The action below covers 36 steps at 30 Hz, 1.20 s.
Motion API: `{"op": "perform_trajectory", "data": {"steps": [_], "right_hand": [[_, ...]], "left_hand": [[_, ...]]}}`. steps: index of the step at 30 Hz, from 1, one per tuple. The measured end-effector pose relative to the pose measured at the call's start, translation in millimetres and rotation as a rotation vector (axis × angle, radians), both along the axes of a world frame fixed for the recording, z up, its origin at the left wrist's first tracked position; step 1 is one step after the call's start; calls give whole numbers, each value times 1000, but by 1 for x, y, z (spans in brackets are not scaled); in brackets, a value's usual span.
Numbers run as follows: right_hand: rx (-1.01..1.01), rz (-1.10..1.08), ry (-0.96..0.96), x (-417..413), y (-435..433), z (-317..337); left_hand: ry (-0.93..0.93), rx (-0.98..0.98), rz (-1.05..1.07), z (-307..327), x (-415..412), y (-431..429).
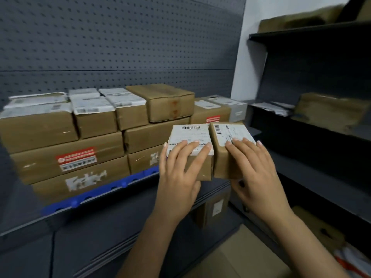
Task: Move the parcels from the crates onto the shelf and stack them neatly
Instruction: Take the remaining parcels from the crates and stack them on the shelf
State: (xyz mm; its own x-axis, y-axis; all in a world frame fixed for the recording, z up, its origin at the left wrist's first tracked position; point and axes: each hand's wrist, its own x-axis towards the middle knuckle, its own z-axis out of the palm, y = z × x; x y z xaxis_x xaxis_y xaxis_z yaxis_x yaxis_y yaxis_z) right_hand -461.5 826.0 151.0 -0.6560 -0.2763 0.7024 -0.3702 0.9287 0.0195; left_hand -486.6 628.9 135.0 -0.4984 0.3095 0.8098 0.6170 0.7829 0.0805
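Note:
Two small brown parcels with white barcode labels sit side by side above the front of the grey shelf (pixel 212 188). My left hand (pixel 180 169) grips the left parcel (pixel 190 135), fingers over its top and thumb below. My right hand (pixel 255 169) grips the right parcel (pixel 230 133) the same way. Whether the two parcels rest on the shelf or hang just above it I cannot tell. To their left stands a tidy stack of brown parcels (pixel 80 141), three layers high.
A blue strip (pixel 96 194) runs under the stack at the shelf edge. More parcels (pixel 212 111) stand behind the held ones. A dark shelving unit (pixel 313 127) on the right carries blurred parcels. Another parcel (pixel 214 207) sits on the level below.

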Motion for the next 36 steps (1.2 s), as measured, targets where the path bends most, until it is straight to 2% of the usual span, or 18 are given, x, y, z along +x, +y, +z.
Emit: {"op": "perform_trajectory", "data": {"steps": [11, 19, 26, 36], "right_hand": [[-41, -97, 110, -113, 78, 21], [-94, -66, 124, -193, 120, 17], [-143, 112, 130, -280, 149, 30], [-91, 467, 39, -395, 162, 43]], "left_hand": [[102, 23, -74, 25, -128, 81], [131, -30, -40, 32, -206, 122], [156, -42, 112, 45, -261, 151], [28, 32, 465, 46, -308, 178]]}}
